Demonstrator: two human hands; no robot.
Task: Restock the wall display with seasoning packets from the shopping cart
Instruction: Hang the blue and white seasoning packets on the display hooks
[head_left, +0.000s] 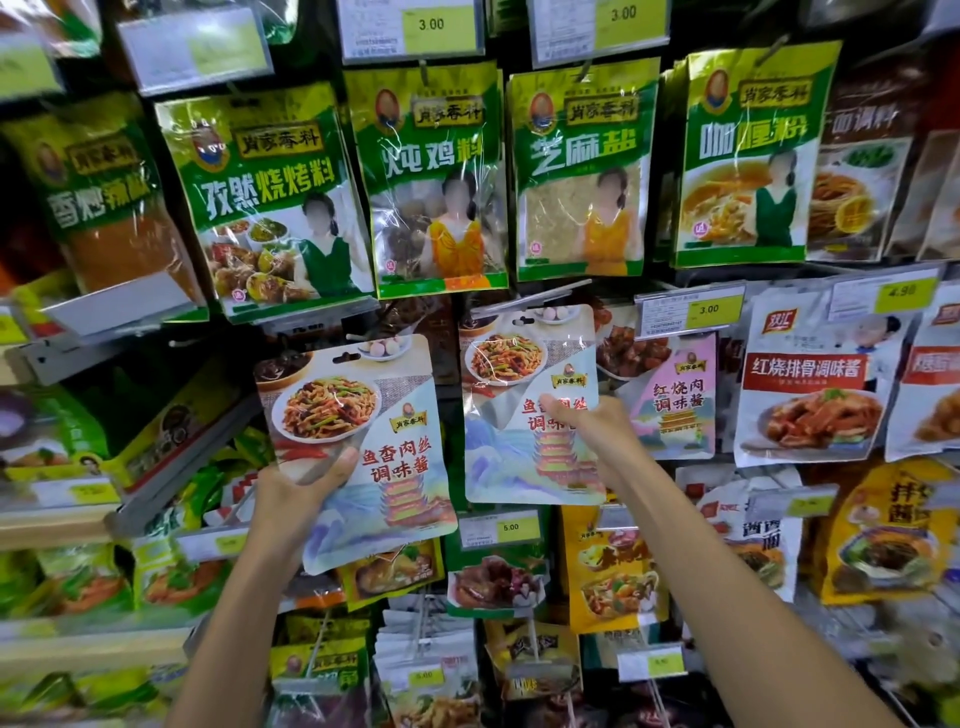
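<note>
Head view, left packet: we see a flat, glossy pouch (363, 415) with rounded corners, a slot-shaped hang hole at its top and a printed plate of shredded stir-fry. It is tilted slightly and held clear in front of the wall display (672, 47).
Head view, right packet: it is a second pouch (524, 364) of the same print and crinkled sheen, upright, higher and to the right of the first. The two do not touch.
Left hand: our left hand (291, 499) grips the left packet by its lower left edge, with the thumb flat on the front and the fingers hidden behind.
Right hand: our right hand (602, 436) pinches the right packet at its right edge, with the thumb pressed over the red lettering and the fingers curled behind.
Peg: a thin metal peg (530, 300) juts out just above the right packet's hang hole. We cannot tell whether the hole is on it.
Edges above: a row of shiny green pouches (436, 176) hangs close over both packets.
Edges right: a pink pouch (675, 400) sits just beside the right packet, under a yellow price tag (711, 312).
Open room: we see a narrow dark gap between the two held packets, and everything else around them is crowded with hanging stock.
</note>
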